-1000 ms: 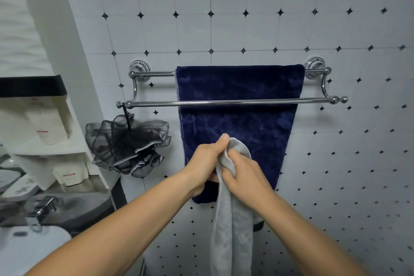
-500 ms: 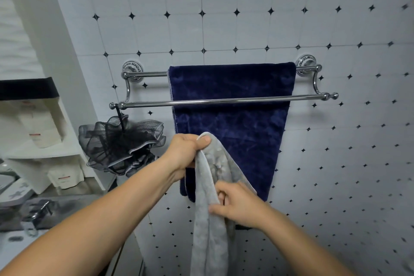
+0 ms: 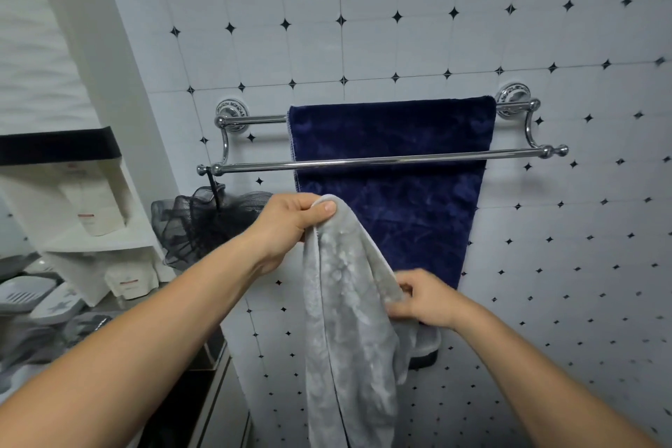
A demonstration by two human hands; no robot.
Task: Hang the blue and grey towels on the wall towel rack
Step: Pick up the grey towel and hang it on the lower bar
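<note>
The chrome double-bar towel rack (image 3: 363, 161) is fixed to the tiled wall. A dark blue towel (image 3: 392, 193) hangs flat over its rear bar, behind the front bar. The grey towel (image 3: 345, 320) hangs in front of the blue one, below the rack. My left hand (image 3: 291, 225) pinches its top corner, just under the front bar. My right hand (image 3: 425, 296) grips the towel's right edge lower down. The towel's lower end runs out of the bottom of the view.
A black mesh bath sponge (image 3: 203, 222) hangs from the rack's left end. White shelves (image 3: 91, 222) with tubes stand at the left, above a sink area with grey soap dishes (image 3: 32, 298). A dark object (image 3: 425, 349) sits on the wall below the blue towel.
My hands have come apart along the grey towel's edge: the left one stays high, the right one slid down and to the right. The towel has spread wider.
</note>
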